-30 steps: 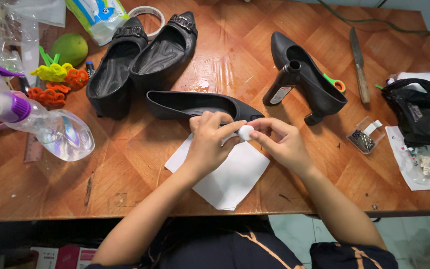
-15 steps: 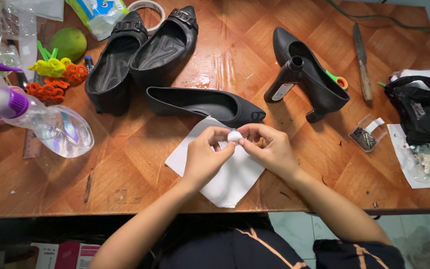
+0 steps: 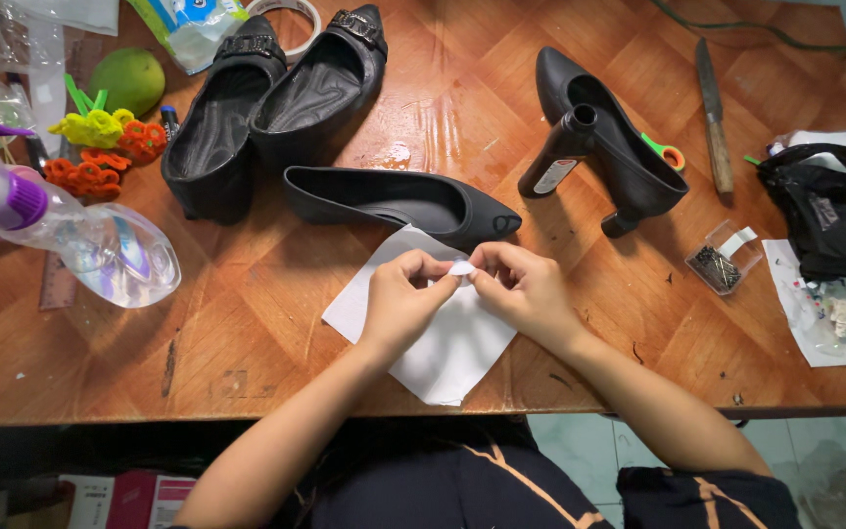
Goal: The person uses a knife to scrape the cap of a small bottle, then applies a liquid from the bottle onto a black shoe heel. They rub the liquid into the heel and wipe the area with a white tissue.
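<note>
My left hand (image 3: 401, 298) and my right hand (image 3: 521, 289) meet over a white sheet of paper (image 3: 428, 328) on the wooden table (image 3: 247, 323). Both pinch one small white piece (image 3: 461, 267) between their fingertips. Just beyond the hands lies a black flat pump (image 3: 399, 201) on its side. A black high-heeled shoe (image 3: 604, 147) with a detached-looking heel piece (image 3: 557, 157) leaning on it stands further right. A pair of black buckle flats (image 3: 266, 108) sits at the back left.
A clear spray bottle with a purple cap (image 3: 80, 240) lies at left, next to coloured pipe-cleaner shapes (image 3: 100, 147) and a green fruit (image 3: 127, 78). A knife (image 3: 712, 113), small clear box of nails (image 3: 722, 260), black bag (image 3: 834, 211) and tape roll (image 3: 286, 10) are around.
Both hands drew slightly nearer to me over the paper. The small white piece, earlier round between the fingertips, now looks flatter and more pinched.
</note>
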